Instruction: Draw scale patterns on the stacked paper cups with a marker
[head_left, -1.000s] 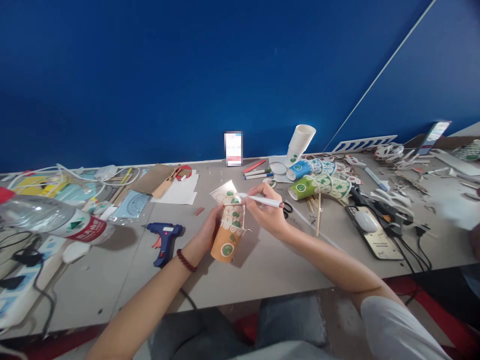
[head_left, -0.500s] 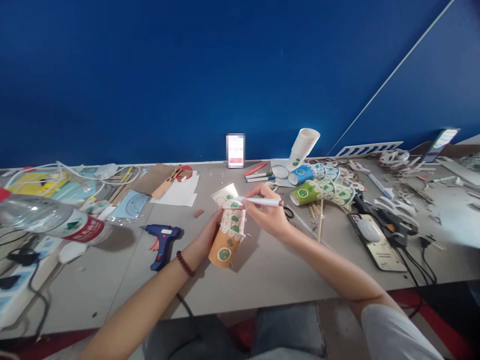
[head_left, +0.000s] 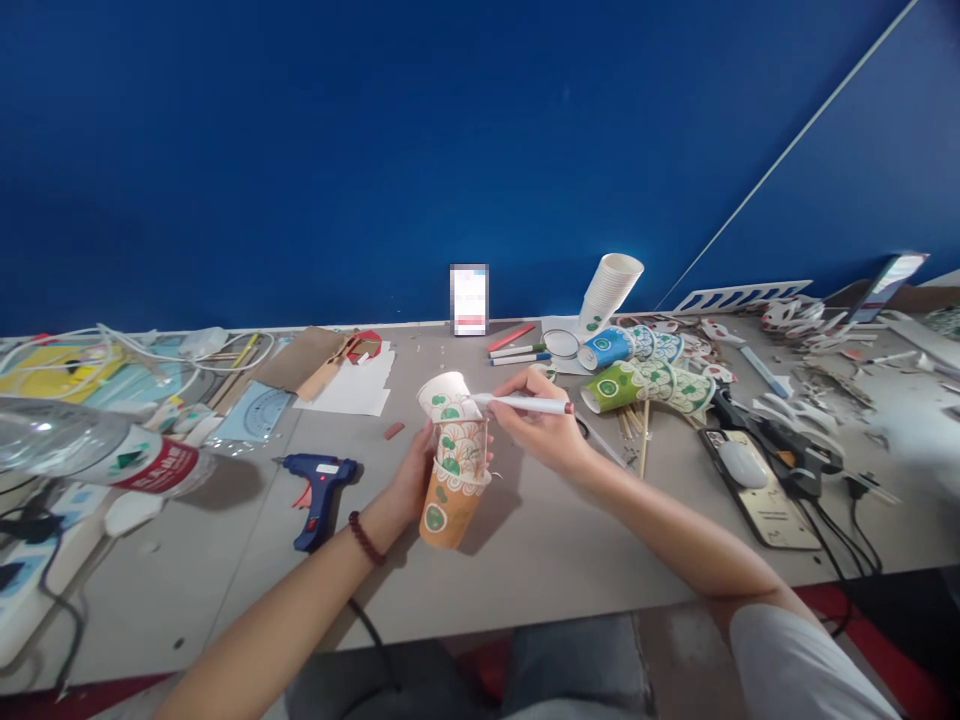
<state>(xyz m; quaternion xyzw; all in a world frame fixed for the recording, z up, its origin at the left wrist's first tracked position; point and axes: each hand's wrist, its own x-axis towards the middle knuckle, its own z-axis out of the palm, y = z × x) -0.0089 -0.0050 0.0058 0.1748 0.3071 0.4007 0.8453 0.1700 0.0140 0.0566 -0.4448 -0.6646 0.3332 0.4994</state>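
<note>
Our left hand (head_left: 414, 472) is closed around joined paper cups (head_left: 451, 508), orange at the lower end, held over the desk (head_left: 525, 580). Our right hand (head_left: 536, 425) pinches a white pen (head_left: 536, 404), its tip at the pale upper cup; if it touches, we cannot tell. We think the tip could slip if the left hand lets the cups turn, and too strong pressure could dent the thin wall or loosen a joint. Beyond the right hand, white cups (head_left: 611, 292) sit nested one inside another. Left of the left hand is a clear bottle (head_left: 154, 455); how full, we cannot tell.
</note>
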